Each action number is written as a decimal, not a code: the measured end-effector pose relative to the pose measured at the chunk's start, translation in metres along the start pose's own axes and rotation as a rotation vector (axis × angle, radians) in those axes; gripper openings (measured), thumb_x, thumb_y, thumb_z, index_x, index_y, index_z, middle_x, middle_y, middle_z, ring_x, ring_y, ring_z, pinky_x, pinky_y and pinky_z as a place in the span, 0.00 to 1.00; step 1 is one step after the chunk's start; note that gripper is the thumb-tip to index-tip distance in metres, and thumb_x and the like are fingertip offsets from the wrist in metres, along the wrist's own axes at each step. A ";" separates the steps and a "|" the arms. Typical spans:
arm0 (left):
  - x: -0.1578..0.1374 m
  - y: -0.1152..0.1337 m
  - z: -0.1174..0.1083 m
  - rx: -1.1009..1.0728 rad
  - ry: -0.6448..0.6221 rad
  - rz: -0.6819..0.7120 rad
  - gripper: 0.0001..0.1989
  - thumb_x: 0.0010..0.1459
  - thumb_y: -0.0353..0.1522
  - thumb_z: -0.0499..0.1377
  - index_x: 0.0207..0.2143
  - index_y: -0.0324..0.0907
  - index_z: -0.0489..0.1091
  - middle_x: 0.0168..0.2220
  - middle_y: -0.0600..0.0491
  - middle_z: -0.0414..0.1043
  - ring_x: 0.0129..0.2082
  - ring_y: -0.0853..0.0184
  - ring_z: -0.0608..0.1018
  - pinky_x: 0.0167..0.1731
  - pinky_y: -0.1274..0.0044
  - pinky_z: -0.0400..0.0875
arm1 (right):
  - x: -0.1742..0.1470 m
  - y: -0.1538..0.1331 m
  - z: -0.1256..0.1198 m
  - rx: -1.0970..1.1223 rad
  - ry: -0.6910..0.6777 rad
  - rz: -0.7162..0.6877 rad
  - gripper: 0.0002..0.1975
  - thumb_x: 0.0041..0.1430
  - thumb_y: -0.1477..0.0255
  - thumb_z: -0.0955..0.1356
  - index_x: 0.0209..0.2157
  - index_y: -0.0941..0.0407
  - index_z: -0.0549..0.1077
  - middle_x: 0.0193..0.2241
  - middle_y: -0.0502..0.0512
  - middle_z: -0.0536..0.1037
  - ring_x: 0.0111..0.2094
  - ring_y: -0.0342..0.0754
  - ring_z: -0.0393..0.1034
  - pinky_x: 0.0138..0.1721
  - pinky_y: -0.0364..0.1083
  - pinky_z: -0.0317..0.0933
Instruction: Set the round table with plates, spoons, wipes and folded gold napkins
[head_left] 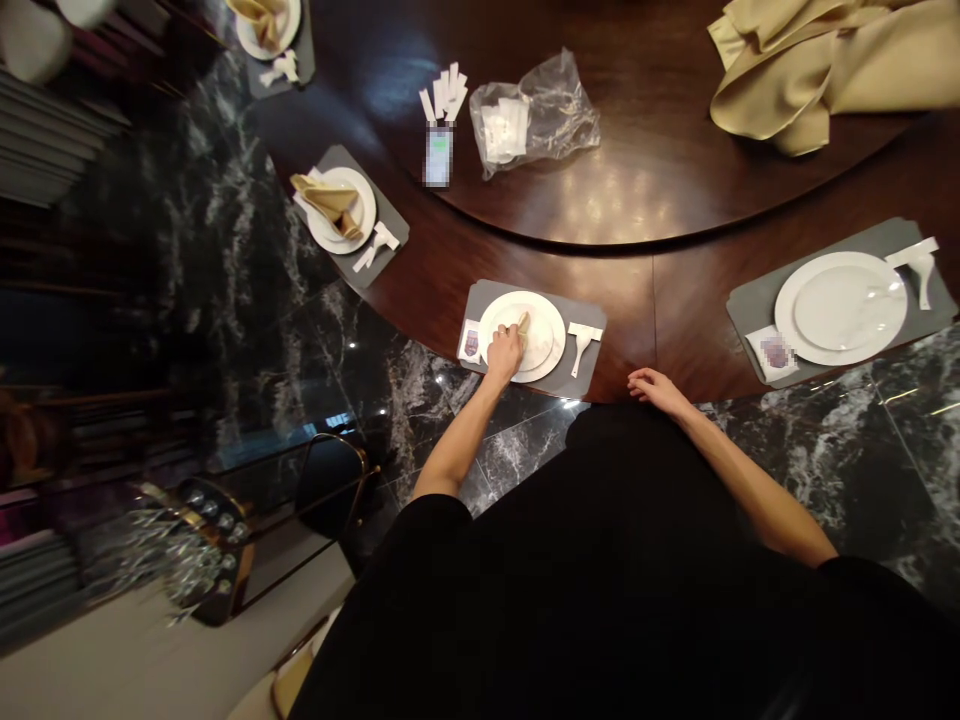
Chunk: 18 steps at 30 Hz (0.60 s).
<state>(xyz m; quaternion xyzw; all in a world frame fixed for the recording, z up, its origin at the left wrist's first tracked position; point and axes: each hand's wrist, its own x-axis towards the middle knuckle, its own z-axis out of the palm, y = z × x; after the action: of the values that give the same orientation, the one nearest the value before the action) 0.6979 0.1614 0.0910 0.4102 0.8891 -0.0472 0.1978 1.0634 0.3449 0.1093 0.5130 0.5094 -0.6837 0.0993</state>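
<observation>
My left hand point(505, 352) is closed on a gold cloth napkin point(524, 322) over the white plates point(556, 355) in front of me; most of the napkin is hidden under my fingers. These plates lie stacked on a grey placemat point(546, 382). Left of them is a small printed packet point(469, 341), and on the right a white spoon point(580, 352) with a paper-wrapped piece across it. At the table's edge, right of the placemat, my right hand point(654, 387) holds nothing, its fingers apart and slightly bent.
Another setting with bare plates point(847, 308) stands to the right. Folded napkins top the plates at left point(330, 205) and far left point(266, 22). The raised turntable point(637, 190) carries a plastic bag point(532, 115), a phone point(438, 157), white paper strips point(444, 93) and piled gold cloth point(832, 75).
</observation>
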 end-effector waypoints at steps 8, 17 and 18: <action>0.010 -0.008 0.017 -0.155 0.087 0.012 0.23 0.79 0.38 0.49 0.66 0.36 0.70 0.63 0.28 0.70 0.62 0.43 0.72 0.58 0.59 0.74 | -0.002 0.003 -0.008 0.013 0.034 0.014 0.05 0.70 0.73 0.72 0.46 0.56 0.79 0.46 0.61 0.87 0.40 0.46 0.84 0.38 0.41 0.75; -0.004 -0.027 0.032 -0.348 0.312 0.032 0.35 0.77 0.47 0.55 0.78 0.39 0.62 0.81 0.30 0.52 0.81 0.36 0.54 0.77 0.43 0.50 | -0.003 0.006 -0.009 0.010 0.051 0.008 0.07 0.69 0.72 0.71 0.47 0.56 0.80 0.47 0.61 0.87 0.40 0.47 0.84 0.40 0.42 0.76; -0.009 -0.031 0.036 -0.370 0.345 0.023 0.34 0.78 0.46 0.54 0.77 0.38 0.62 0.81 0.31 0.53 0.81 0.38 0.56 0.78 0.45 0.51 | -0.004 0.006 -0.009 0.011 0.056 0.011 0.06 0.69 0.73 0.71 0.47 0.56 0.79 0.47 0.61 0.87 0.40 0.46 0.84 0.40 0.42 0.75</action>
<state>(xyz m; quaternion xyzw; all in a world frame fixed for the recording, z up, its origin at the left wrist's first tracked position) 0.6917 0.1256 0.0595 0.3789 0.8985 0.1892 0.1152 1.0742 0.3478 0.1090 0.5352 0.5055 -0.6712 0.0861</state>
